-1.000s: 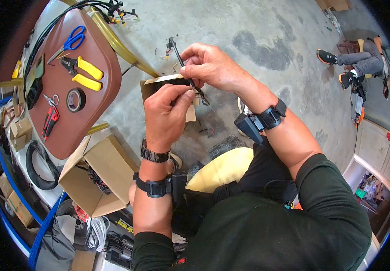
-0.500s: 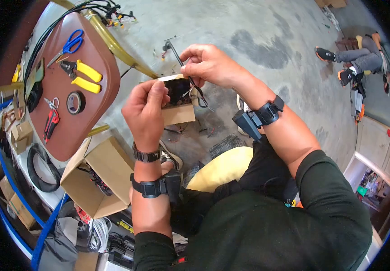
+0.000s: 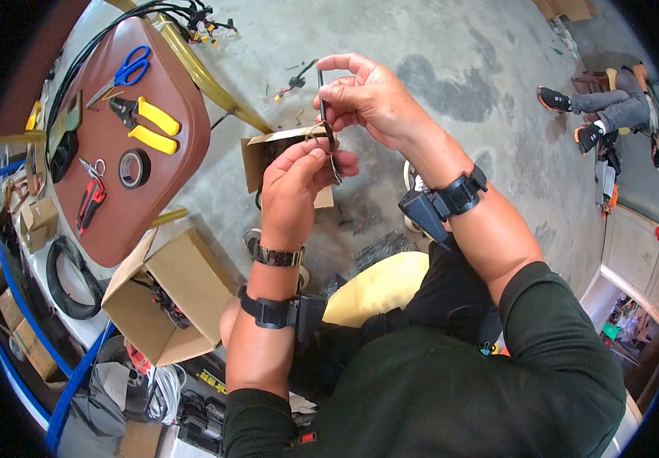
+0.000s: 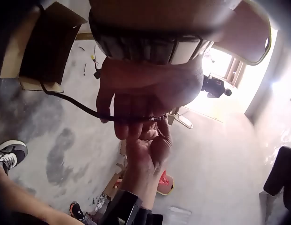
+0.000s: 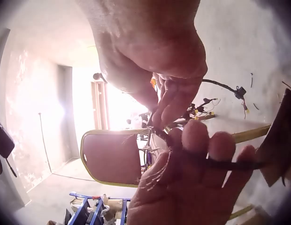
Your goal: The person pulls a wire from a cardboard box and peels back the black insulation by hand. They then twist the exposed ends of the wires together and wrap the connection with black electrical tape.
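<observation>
Cable: the black cable [image 4: 69, 98] is up in the air between the two hands, at about twelve o'clock from the person's body; the left wrist view shows its other run reaching down to the small box [image 3: 253, 166].
Wire end: fine, pale strands [image 5: 158, 174] splay out by the left thumb.
Handling: looks light, bendy along the sleeved length and springier at the strands, which I'd judge easy to fray or snap; the sleeve doesn't look slippery to me.
Where to hold: on the dark sleeve just behind the strands, with a second pinch farther along to keep it from twisting.
Right hand [image 3: 375, 103]: thumb and fingertips together on the cable, pinching it.
Left hand [image 3: 287, 191]: thumb in close against the cable, which lies across the fingers; those are loosely curved and a little spread, so a light grip rather than a fist.
Surface [image 3: 131, 217]: at ten o'clock, carrying the scissors [image 3: 122, 76], the yellow-handled pliers [image 3: 157, 116], the tape [image 3: 145, 168] and the red snips [image 3: 90, 204].
Big box [image 3: 192, 282]: at nine to ten o'clock, open, with dark wiring inside.
</observation>
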{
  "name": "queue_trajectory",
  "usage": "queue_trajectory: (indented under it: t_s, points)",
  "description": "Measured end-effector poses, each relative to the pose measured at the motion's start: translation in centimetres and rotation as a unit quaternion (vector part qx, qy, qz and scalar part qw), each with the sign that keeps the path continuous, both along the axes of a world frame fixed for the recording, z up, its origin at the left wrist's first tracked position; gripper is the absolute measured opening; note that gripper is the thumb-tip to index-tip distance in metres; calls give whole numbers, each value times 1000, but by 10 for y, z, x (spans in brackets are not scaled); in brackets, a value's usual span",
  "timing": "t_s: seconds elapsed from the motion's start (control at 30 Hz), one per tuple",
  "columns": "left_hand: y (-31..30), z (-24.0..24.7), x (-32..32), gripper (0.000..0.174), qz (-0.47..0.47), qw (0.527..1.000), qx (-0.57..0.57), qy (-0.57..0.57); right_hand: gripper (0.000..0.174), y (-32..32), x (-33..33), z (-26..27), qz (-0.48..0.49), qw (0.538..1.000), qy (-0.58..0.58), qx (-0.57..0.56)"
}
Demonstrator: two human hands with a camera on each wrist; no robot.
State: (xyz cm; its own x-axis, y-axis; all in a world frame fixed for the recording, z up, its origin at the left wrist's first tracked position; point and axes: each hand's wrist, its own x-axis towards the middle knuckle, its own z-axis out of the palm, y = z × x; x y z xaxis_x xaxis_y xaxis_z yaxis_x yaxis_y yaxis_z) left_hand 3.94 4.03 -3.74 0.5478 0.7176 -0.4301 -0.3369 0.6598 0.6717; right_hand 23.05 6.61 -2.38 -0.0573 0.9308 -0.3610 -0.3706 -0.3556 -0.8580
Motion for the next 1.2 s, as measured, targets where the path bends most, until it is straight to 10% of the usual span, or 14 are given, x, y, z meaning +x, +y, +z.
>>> queue_trajectory:
  t_s: [0.63,0.93,1.2]
  points:
    - [10,5,-11,23,70,997,14,4,22,-7,-10,7,168,981,-98,1]
    - [10,8,-11,20,77,997,-1,-13,19,-11,-14,0,155,983,98,-15]
    - [7,8,-5,18,113,994,-7,5,16,-11,-21,-5,86,996,1,8]
